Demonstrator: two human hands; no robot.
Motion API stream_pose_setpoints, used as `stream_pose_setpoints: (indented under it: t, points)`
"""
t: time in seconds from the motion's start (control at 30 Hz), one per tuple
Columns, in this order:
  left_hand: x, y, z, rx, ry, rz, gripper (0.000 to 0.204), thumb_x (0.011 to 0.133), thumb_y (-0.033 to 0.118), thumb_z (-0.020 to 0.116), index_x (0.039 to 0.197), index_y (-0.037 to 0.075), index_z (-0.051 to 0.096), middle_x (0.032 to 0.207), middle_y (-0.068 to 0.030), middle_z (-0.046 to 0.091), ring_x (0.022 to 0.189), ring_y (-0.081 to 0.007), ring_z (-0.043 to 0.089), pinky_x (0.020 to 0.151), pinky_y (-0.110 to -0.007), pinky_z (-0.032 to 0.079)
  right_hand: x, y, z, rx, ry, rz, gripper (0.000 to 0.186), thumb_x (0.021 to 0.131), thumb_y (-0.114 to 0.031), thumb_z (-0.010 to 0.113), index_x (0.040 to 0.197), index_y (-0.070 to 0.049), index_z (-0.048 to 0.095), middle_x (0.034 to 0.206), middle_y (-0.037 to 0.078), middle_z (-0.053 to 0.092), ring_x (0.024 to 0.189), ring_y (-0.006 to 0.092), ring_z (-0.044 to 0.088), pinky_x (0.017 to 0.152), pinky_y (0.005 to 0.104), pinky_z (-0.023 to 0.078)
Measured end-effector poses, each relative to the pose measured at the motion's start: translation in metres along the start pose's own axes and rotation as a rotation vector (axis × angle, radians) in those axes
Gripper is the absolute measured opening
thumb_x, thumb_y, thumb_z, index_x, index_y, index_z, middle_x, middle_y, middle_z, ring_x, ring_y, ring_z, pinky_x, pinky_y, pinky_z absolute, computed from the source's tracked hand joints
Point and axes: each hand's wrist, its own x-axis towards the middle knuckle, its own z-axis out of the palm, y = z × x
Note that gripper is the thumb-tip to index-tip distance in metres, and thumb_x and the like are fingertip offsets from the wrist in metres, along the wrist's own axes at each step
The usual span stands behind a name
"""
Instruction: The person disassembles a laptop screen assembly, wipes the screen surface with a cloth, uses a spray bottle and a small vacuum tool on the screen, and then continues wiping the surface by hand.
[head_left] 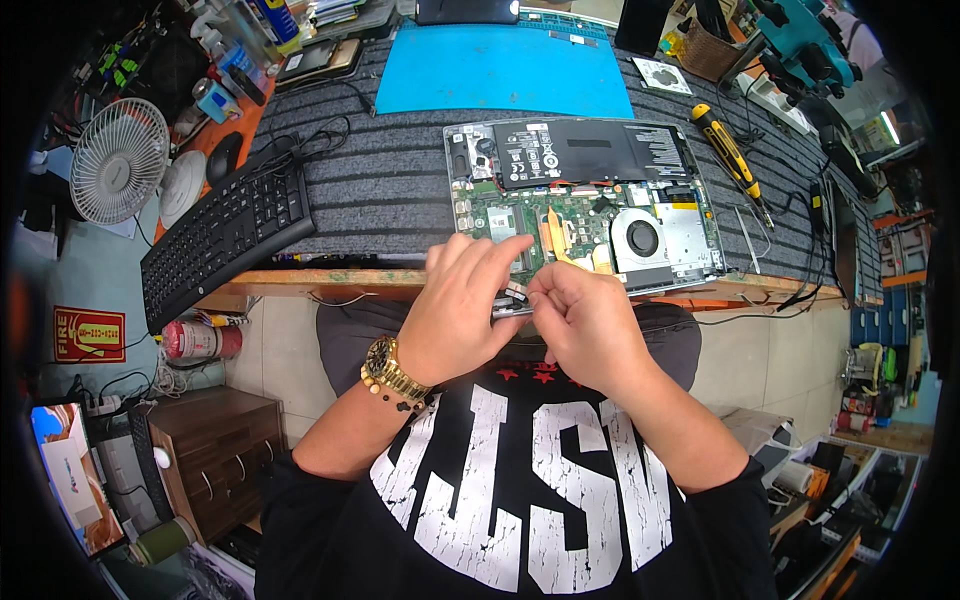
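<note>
A laptop (690, 235) without its bottom cover lies at the near edge of the bench, its insides showing. Along its far side runs a black battery (590, 150); nearer are a green circuit board (590, 205), a copper heat pipe (557, 238) and a round fan (641, 238). My left hand (455, 300) rests over the near left corner, index finger and thumb apart. My right hand (588, 325) is closed in a pinch beside it at the near edge. A small dark part (514, 293) shows between the hands; what the right fingertips hold is hidden.
A yellow and black screwdriver (733, 152) and a thin white tool (747, 240) lie right of the laptop. Beyond it is a blue mat (500, 70). A black keyboard (228, 222), mouse (223, 157) and white fan (120, 160) stand left. A microscope (805, 50) is at far right.
</note>
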Motion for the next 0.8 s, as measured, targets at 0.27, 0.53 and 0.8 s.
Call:
stream_pose_setpoints:
  t: [0.27, 0.53, 0.8]
  points:
    - [0.0003, -0.0010, 0.0009, -0.002, 0.004, 0.000, 0.085, 0.072, 0.007, 0.091, 0.152, 0.008, 0.061, 0.098, -0.0047, 0.058, 0.097, -0.0284, 0.055, 0.090, -0.044, 0.039, 0.0013, -0.0023, -0.0006, -0.015, 0.014, -0.018, 0.003, 0.099, -0.002, 0.071, 0.100, 0.001, 0.071, 0.078, 0.021, 0.075, 0.073, 0.0407, 0.077, 0.068, 0.0466, 0.058]
    - [0.0004, -0.0019, 0.0014, -0.008, 0.007, 0.011, 0.085, 0.072, 0.006, 0.091, 0.151, 0.009, 0.061, 0.099, -0.0045, 0.058, 0.098, -0.0283, 0.056, 0.091, -0.044, 0.039, 0.0008, -0.0055, -0.0012, -0.045, 0.011, -0.029, 0.003, 0.099, -0.002, 0.071, 0.100, 0.001, 0.071, 0.080, 0.021, 0.075, 0.075, 0.0417, 0.077, 0.070, 0.0472, 0.059]
    - [-0.0002, -0.0005, 0.0011, -0.009, 0.005, -0.005, 0.085, 0.072, 0.005, 0.090, 0.152, 0.009, 0.061, 0.099, -0.0049, 0.058, 0.098, -0.0286, 0.056, 0.091, -0.044, 0.039, 0.0005, -0.0016, 0.0010, -0.029, 0.022, -0.033, 0.004, 0.099, -0.003, 0.071, 0.099, 0.001, 0.071, 0.080, 0.021, 0.075, 0.076, 0.0418, 0.077, 0.070, 0.0475, 0.059]
